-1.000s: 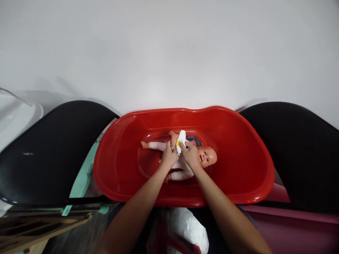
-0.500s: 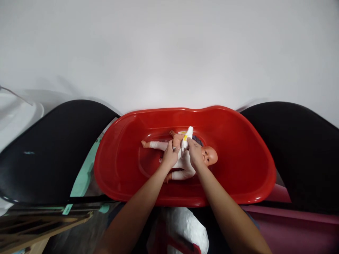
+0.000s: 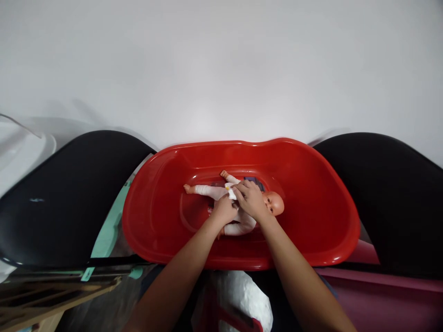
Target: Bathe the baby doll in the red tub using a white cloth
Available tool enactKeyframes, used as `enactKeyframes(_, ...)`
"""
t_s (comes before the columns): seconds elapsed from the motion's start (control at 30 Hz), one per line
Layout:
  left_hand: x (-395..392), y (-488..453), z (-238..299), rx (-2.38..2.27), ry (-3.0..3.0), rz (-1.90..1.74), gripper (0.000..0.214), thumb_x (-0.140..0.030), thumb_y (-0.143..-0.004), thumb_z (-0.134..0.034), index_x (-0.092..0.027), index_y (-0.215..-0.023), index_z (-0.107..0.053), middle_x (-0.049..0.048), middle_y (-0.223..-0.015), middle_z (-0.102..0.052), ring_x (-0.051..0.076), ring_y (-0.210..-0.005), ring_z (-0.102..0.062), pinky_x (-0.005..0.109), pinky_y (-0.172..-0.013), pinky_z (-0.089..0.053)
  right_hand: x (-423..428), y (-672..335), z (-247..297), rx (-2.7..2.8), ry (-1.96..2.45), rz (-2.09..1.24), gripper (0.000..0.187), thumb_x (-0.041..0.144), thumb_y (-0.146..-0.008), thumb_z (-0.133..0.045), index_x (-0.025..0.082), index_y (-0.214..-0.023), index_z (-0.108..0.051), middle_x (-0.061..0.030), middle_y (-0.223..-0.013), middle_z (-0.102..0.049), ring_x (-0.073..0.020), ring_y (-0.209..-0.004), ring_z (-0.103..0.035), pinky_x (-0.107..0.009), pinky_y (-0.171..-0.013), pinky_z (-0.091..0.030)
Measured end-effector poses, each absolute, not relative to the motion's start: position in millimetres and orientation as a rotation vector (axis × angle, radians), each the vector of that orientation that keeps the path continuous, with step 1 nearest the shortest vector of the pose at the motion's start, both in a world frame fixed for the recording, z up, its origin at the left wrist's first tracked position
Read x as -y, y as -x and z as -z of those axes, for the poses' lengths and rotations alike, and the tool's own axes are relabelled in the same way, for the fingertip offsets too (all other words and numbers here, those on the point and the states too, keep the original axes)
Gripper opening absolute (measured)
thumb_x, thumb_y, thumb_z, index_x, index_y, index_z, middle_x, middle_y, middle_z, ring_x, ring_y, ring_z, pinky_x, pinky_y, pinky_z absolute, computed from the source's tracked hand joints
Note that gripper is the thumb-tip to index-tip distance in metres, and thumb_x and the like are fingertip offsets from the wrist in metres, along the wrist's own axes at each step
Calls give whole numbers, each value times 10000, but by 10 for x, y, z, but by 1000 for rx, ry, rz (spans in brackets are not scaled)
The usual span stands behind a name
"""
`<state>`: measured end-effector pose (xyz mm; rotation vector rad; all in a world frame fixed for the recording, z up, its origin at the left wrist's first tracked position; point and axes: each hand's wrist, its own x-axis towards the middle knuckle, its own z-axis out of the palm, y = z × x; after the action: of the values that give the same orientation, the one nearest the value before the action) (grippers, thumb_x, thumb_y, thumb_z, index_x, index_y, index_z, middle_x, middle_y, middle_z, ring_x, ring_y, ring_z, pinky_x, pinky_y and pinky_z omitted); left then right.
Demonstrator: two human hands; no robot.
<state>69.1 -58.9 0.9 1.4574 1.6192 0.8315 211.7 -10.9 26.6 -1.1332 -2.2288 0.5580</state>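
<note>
Left hand (image 3: 223,210) and right hand (image 3: 251,200) pressed on white diaper (image 3: 231,192) at waist of baby doll (image 3: 242,227), which lies on its back mid-basin in red plastic baby tub (image 3: 238,144). Right fingers spread; grip unclear on both. Diaper on, yellow tab showing; fastening hidden under hands.

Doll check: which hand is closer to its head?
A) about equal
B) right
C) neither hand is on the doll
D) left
B. The right hand lies on the doll right next to its head, while the left hand sits farther down the body.
</note>
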Motion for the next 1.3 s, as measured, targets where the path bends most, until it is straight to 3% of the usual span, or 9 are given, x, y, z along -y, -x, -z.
enactKeyframes(0.2, 632, -687, -15, -1663, -1681, -734, 515, -172, -943, -617, -240, -1451, -656, 152, -1390, -726, 345, -1311, -674, 443, -1146, -496, 115, -2097, -279, 2293, 1311, -479, 468, 428, -1124, -395, 206, -1183, -802, -140, -1081, -736, -270, -1008, -618, -397, -911, -421)
enactKeyframes(0.4, 648, -700, -97, -1782, -1904, -471, 410, -178, -969, -618, -151, -1377, -641, 163, -1341, -712, 326, -1285, -661, 444, -1132, -487, 110, -2078, -373, 2054, 1665, -734, 407, 422, -1104, -427, 176, -1011, -737, -115, -1019, -762, -209, -880, -646, -313, -746, -373)
enactKeyframes(0.53, 660, -709, -124, -1802, -1976, -416, 344, -202, -994, -613, -153, -1332, -652, 152, -1289, -717, 343, -1258, -654, 502, -1148, -457, 79, -2082, -408, 1925, 1756, -907, 391, 424, -1088, -438, 183, -937, -707, -97, -974, -766, -191, -845, -644, -295, -741, -369)
enactKeyframes(0.67, 667, -705, -123, -1787, -1965, -459, 466, -179, -1001, -603, -165, -1466, -585, 151, -1360, -698, 346, -1331, -616, 522, -1198, -412, 36, -2114, -403, 1786, 1750, -1069, 437, 487, -1072, -450, 180, -864, -683, -92, -927, -756, -192, -833, -646, -291, -745, -396)
enactKeyframes(0.8, 661, -691, -96, -1770, -1923, -555, 576, -160, -1007, -584, -173, -1577, -501, 157, -1430, -670, 340, -1387, -588, 492, -1209, -419, -16, -2160, -359, 1557, 1694, -1300, 474, 548, -1041, -452, 174, -912, -713, -86, -920, -761, -191, -772, -649, -293, -711, -441)
enactKeyframes(0.97, 641, -678, -56, -1750, -1868, -650, 526, -156, -1013, -576, -158, -1536, -521, 170, -1449, -653, 326, -1404, -582, 455, -1207, -435, -56, -2166, -344, 1362, 1636, -1350, 408, 519, -980, -532, 169, -975, -742, -101, -1046, -782, -218, -945, -691, -297, -820, -500)
enactKeyframes(1.17, 632, -666, -53, -1748, -1830, -703, 578, -139, -997, -587, -164, -1563, -472, 173, -1416, -663, 323, -1370, -603, 468, -1190, -455, -57, -2125, -375, 1384, 1623, -1367, 348, 469, -960, -534, 185, -854, -707, -82, -873, -751, -208, -834, -637, -304, -751, -470)
enactKeyframes(1.3, 626, -661, -67, -1750, -1782, -740, 558, -149, -1002, -585, -179, -1550, -487, 170, -1412, -664, 317, -1363, -613, 459, -1184, -463, -49, -2086, -338, 1381, 1527, -1396, 362, 469, -957, -507, 182, -881, -714, -83, -888, -755, -210, -848, -633, -306, -764, -477)
